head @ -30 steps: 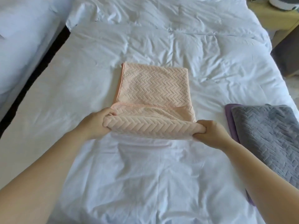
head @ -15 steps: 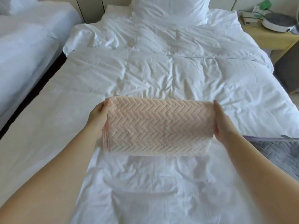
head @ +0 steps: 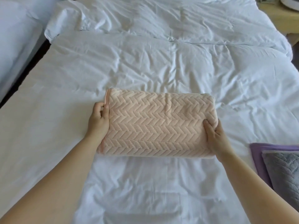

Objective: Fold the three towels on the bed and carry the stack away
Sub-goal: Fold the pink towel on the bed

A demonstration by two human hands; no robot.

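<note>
A peach towel (head: 155,123) with a herringbone weave lies folded into a compact rectangle in the middle of the white bed (head: 145,62). My left hand (head: 98,120) holds its left edge, thumb on the top layer and fingers curled at the side. My right hand (head: 215,136) grips its right end, thumb on top and fingers underneath, out of sight. At the right edge a folded grey towel (head: 283,168) sits on top of a folded purple towel (head: 265,152).
The rumpled white duvet runs to the far end of the bed. A second white bed (head: 14,46) stands on the left across a dark gap (head: 24,75). At the top right is a wooden nightstand (head: 278,16).
Both hands folded the near half of the peach towel over the far half, then set the bundle down on the duvet. The grip moved to the two short ends.
</note>
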